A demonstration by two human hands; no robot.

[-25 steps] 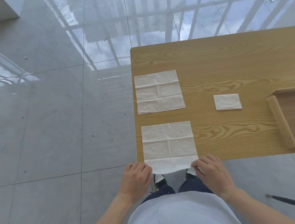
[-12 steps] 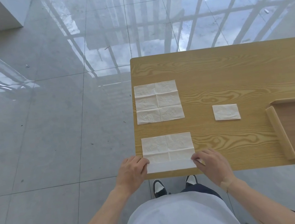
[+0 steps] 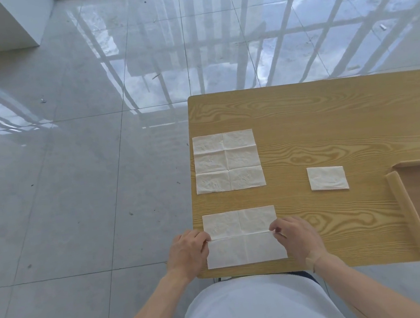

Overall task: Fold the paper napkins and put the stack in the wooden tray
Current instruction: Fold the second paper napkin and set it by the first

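A white paper napkin lies at the near left corner of the wooden table, its near third folded up over the middle. My left hand pinches the folded edge at its left end. At the right end of that edge my right hand pinches it too. A second napkin lies flat and unfolded farther back on the left. One small folded napkin rests mid-table. The wooden tray sits at the right, partly cut off by the frame.
The table's left and near edges run close to the napkins. Beyond them is a glossy tiled floor with window reflections. A white block stands at the far left.
Both hands have carried the near edge of the napkin up from the table's edge and laid it over the middle, making a fold. The view has tilted down a little.
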